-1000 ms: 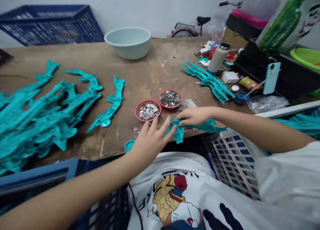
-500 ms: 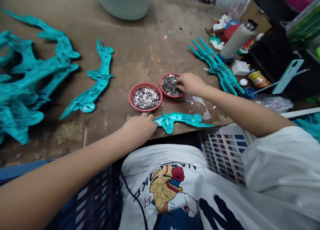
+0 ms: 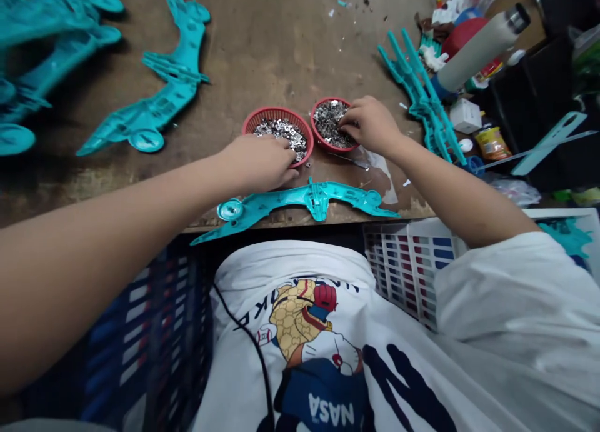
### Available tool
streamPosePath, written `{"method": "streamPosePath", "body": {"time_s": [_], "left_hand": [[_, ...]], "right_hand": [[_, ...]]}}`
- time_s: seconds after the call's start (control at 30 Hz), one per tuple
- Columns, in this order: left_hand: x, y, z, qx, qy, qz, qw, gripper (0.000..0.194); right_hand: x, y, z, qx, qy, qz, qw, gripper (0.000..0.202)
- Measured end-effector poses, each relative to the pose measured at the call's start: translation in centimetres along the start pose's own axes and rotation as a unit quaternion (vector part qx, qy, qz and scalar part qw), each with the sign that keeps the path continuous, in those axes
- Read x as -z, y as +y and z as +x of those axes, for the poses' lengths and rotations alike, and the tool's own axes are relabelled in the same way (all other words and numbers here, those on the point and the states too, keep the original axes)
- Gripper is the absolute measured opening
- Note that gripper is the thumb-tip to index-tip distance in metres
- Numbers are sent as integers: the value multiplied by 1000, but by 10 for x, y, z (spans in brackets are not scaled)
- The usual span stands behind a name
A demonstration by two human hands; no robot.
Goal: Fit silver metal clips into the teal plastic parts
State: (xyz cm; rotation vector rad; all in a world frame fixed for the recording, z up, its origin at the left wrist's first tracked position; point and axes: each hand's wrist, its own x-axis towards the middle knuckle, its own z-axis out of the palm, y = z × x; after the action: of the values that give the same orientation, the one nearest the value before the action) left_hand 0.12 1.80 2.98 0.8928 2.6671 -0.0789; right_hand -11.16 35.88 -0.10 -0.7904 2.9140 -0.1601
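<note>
Reaching into separate red baskets of metal bits, the left hand [image 3: 262,163] and right hand [image 3: 370,124] pinched pieces; whether either gripped any cannot be told, and the teal part [image 3: 300,202] lay unfitted.

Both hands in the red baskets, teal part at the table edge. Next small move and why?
Probably pinch a piece from each basket and bring it to the teal part. The left hand rests on the left red basket, the right hand digs into the right red basket; the part lies untouched.
</note>
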Motion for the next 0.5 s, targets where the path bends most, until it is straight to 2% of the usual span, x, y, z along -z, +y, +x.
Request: {"method": "streamPosePath", "body": {"time_s": [0.1,0.27,0.37,0.5], "left_hand": [[9,5,-4,12,-16,-23,1000,61],[21,10,-9,12,-28,12,999,62],[22,9,-10,4,-18,43,999,60],[24,4,-8,1,-16,53,998,58]], "right_hand": [[-1,3,3,-15,31,5,999,46],[-3,-10,6,-6,27,29,999,35],[8,-21,0,-48,33,-3,998,42],[25,-27,-16,-75,7,-31,997,51]]}}
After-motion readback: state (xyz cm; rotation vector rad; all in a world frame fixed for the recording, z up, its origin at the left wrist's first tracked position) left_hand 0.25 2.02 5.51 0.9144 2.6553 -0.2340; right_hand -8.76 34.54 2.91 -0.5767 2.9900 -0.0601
